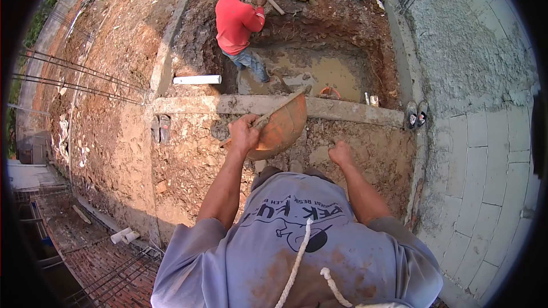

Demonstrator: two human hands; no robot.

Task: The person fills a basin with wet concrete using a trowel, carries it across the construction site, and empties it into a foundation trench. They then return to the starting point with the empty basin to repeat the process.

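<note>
Muddy pit [319, 71] beyond ledge [348, 109]; left hand [244, 134] grips tilted orange, dirt-caked pan [283, 127]; right hand [341, 153] seemingly fisted.

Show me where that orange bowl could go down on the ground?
Bare red dirt lies between the right hand and the pale block wall, below the grey concrete beam. More lies between the dark sandals and the left hand holding the round orange bowl. The muddy pit beyond is crowded with a person in a red shirt.
</note>
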